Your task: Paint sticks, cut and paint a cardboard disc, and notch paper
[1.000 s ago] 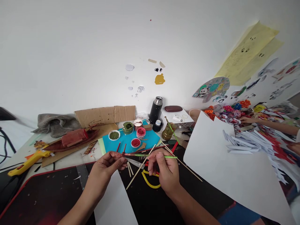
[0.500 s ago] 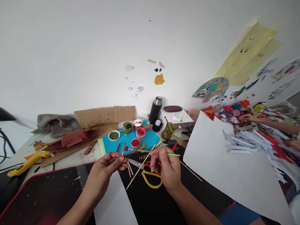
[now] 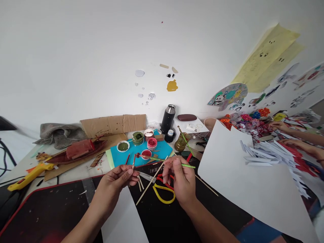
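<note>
My left hand pinches a short thin wooden stick upright, its upper part coated reddish brown. In my right hand is a green-handled paintbrush, its dark bristles pointing left, close beside the stick's top; I cannot tell whether they touch. Behind the hands, a blue sheet bears an open jar of red paint, a lid with red paint, a jar of green paint and a lid with green paint. Below the brush lie yellow-handled scissors and a long thin stick.
A reddish-brown model boat and a yellow glue gun lie at left. Behind stand a black thermos and a murky jar holding another brush. Large white paper spreads at right, where another person's hands handle paper strips.
The brush tip has lifted slightly from against the stick toward its top. My left hand has hardly moved. At right, the other person's hands have shifted among the paper strips.
</note>
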`<state>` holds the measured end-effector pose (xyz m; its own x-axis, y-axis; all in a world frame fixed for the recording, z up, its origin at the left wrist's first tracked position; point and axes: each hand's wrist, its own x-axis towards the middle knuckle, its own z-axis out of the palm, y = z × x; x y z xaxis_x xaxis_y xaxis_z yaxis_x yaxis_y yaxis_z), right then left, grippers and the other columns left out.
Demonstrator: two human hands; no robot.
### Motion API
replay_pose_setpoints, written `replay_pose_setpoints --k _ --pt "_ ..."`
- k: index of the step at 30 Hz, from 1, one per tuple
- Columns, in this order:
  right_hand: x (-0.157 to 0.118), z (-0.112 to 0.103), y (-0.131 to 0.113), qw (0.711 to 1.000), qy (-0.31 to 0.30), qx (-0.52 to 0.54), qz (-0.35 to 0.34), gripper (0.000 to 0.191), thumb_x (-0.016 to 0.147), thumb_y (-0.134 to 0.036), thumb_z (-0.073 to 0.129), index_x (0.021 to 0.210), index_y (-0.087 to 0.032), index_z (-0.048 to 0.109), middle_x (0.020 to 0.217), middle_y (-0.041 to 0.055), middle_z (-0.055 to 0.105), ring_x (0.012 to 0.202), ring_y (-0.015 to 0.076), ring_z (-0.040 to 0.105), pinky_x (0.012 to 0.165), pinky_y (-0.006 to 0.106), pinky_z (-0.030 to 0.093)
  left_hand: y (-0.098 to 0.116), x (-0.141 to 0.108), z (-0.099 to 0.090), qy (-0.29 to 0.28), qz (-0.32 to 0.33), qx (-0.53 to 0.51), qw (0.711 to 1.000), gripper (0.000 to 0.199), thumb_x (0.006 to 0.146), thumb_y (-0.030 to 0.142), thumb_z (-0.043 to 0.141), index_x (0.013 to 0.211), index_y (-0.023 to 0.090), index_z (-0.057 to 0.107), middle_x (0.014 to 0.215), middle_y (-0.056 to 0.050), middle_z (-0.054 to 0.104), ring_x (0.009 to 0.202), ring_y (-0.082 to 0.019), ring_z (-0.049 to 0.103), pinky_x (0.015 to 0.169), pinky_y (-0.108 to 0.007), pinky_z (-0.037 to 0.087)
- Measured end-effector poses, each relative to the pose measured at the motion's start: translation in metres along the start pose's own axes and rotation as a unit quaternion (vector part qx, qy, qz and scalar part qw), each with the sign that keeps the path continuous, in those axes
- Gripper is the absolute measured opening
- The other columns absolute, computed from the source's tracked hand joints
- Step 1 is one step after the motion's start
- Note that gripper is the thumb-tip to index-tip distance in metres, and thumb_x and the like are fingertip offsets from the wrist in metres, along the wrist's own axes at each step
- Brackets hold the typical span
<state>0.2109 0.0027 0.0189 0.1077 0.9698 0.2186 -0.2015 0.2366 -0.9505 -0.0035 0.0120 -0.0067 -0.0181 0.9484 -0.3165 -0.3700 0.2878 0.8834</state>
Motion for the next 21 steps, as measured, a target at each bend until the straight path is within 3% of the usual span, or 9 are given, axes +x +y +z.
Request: replay_pose_setpoints --k 21 --pt "-0.0032 0.0009 0.0030 1.000 -0.017 0.000 0.014 0.060 0.104 -0.075 0.063 0.086 -0.019 0.072 0.056 -0.0009 0.063 0.043 0.0117 0.055 0.043 0.021 0.039 0.0057 0.0003 0.0048 0.032 -0.023 -0.028 0.999 0.058 0.036 0.048 0.114 0.071 0.017 0.079 0.068 -0.003 0.078 0.062 -0.015 0.071 0.062 -0.024 0.060"
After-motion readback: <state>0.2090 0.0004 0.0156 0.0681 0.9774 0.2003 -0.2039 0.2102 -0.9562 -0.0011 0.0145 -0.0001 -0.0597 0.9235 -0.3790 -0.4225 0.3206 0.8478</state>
